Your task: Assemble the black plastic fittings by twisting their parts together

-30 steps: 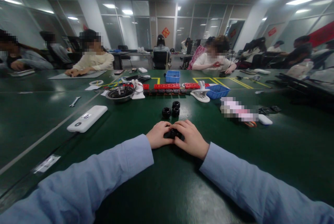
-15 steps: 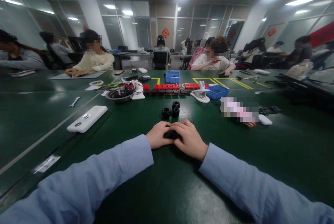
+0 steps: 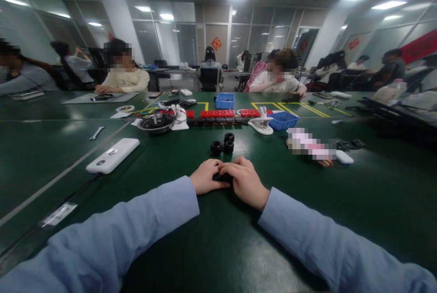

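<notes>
My left hand [image 3: 205, 176] and my right hand [image 3: 243, 182] rest together on the green table [image 3: 191, 238], fingers curled round a small black part [image 3: 221, 177] held between them; most of that part is hidden. Just beyond my fingers stand three black round parts [image 3: 223, 145] in a cluster. Both my arms wear light blue sleeves.
A white flat device [image 3: 112, 155] lies to the left, a wrench [image 3: 96, 133] further left. Behind are a metal bowl [image 3: 156, 124], red and black part rows [image 3: 218, 115], white clamp stands [image 3: 261, 123], two blue bins [image 3: 283, 120]. Other people sit across the table.
My hands have closed a little tighter, the right fingers now covering more of the black part. The view has tipped slightly; the table items have not moved.
</notes>
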`<state>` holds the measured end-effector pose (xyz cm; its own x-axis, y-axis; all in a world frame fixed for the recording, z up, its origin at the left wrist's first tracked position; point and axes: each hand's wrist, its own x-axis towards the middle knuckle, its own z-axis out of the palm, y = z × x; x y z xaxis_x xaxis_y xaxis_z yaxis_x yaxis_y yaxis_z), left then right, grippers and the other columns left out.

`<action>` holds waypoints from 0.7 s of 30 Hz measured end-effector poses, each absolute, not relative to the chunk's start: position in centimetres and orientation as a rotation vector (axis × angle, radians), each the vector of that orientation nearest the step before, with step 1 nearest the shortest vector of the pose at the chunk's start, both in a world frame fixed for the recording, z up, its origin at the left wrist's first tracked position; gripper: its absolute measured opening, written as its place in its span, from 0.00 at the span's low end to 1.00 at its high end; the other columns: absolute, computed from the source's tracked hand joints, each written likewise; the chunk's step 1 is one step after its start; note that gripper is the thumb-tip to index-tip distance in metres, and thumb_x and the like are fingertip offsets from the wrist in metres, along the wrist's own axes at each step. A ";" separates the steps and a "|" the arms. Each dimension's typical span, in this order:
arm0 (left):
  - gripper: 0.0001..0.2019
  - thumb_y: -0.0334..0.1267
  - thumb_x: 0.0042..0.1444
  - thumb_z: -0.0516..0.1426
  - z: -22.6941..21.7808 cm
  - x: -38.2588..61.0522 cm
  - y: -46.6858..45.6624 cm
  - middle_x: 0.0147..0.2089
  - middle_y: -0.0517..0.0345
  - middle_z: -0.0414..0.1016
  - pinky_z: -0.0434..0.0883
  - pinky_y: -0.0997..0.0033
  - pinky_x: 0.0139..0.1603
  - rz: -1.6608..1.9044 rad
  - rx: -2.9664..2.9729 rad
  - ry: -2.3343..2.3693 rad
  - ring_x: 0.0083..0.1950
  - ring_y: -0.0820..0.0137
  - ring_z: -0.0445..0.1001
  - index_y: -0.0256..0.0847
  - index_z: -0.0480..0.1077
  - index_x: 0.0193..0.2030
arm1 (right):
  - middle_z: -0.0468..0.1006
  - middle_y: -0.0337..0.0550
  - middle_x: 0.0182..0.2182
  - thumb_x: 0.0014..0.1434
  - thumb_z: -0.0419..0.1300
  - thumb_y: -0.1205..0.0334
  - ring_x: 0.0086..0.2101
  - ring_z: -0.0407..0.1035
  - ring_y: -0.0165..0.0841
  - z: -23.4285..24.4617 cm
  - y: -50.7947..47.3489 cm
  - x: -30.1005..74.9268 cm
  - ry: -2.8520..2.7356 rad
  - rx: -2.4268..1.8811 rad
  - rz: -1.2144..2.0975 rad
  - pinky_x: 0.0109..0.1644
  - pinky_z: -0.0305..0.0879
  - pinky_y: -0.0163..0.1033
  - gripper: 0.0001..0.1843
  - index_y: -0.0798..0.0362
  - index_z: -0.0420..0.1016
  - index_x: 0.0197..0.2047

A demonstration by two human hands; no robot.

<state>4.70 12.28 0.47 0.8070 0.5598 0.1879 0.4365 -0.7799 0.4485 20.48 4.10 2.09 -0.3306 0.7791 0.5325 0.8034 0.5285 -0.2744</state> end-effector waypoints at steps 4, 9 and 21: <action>0.19 0.48 0.48 0.62 0.4 4.7 12.3 0.51 0.49 0.67 0.61 0.53 0.56 0.446 2.603 0.757 0.54 0.56 0.63 0.39 0.73 0.44 | 0.73 0.40 0.47 0.48 0.49 0.80 0.38 0.58 0.36 2.2 4.0 20.5 -2.137 -1.262 -0.095 0.42 0.56 0.42 0.20 0.52 0.75 0.38; 0.19 0.49 0.48 0.62 0.3 4.7 12.4 0.50 0.50 0.69 0.62 0.55 0.56 0.458 2.604 0.742 0.53 0.58 0.64 0.40 0.73 0.43 | 0.65 0.48 0.51 0.47 0.49 0.76 0.47 0.58 0.39 2.5 3.6 20.6 -2.045 -1.267 -0.116 0.49 0.58 0.46 0.26 0.52 0.71 0.49; 0.20 0.48 0.50 0.60 -0.3 4.5 12.9 0.53 0.48 0.66 0.61 0.54 0.59 0.435 2.642 0.732 0.56 0.57 0.62 0.37 0.71 0.45 | 0.67 0.50 0.47 0.51 0.62 0.51 0.46 0.61 0.42 2.5 3.7 20.3 -1.955 -1.496 -0.066 0.49 0.59 0.47 0.24 0.55 0.67 0.48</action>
<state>4.54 12.86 -0.34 0.8181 0.5413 0.1943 0.4290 -0.7994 0.4205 20.32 3.72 2.50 -0.1219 0.8410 0.5272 0.8745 0.3423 -0.3437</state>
